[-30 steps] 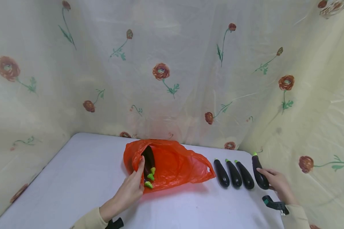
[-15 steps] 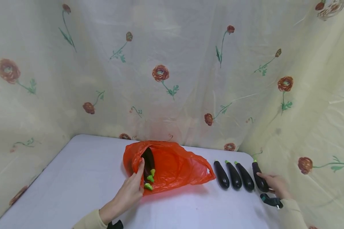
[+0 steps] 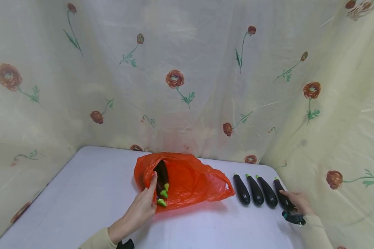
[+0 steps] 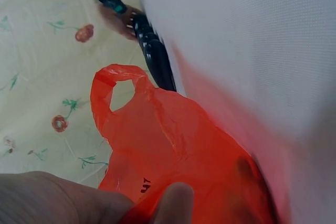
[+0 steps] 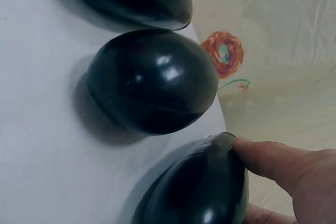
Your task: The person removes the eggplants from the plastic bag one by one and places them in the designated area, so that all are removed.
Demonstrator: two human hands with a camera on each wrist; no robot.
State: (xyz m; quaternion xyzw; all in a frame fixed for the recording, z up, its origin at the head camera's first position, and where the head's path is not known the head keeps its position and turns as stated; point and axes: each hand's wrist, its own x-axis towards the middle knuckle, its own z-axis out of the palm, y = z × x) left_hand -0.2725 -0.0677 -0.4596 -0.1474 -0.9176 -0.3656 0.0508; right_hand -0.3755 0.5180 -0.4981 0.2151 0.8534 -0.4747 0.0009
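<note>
At the table's right end my right hand (image 3: 300, 203) grips an eggplant (image 3: 278, 186) by its side, thumb on one face. In the right wrist view that eggplant (image 5: 197, 192) sits low against the white cloth, with thumb and a finger around it. Three more eggplants (image 3: 254, 190) lie in a row to its left, green stems pointing away. My left hand (image 3: 139, 210) pinches the left rim of a red plastic bag (image 3: 190, 176), thumb inside the mouth. Within the bag lie eggplants (image 3: 162, 171) with three green stems showing. The left wrist view shows the bag's handle loop (image 4: 102, 95).
A white-covered table (image 3: 81, 193) carries everything. Flower-printed plastic sheeting (image 3: 205, 97) hangs behind it and along both sides, close to the right hand. Dark wrist devices (image 3: 293, 218) are strapped on both wrists.
My right hand has brought its eggplant down and nearer the row, from above the table to table level. The left hand and the bag stay in place.
</note>
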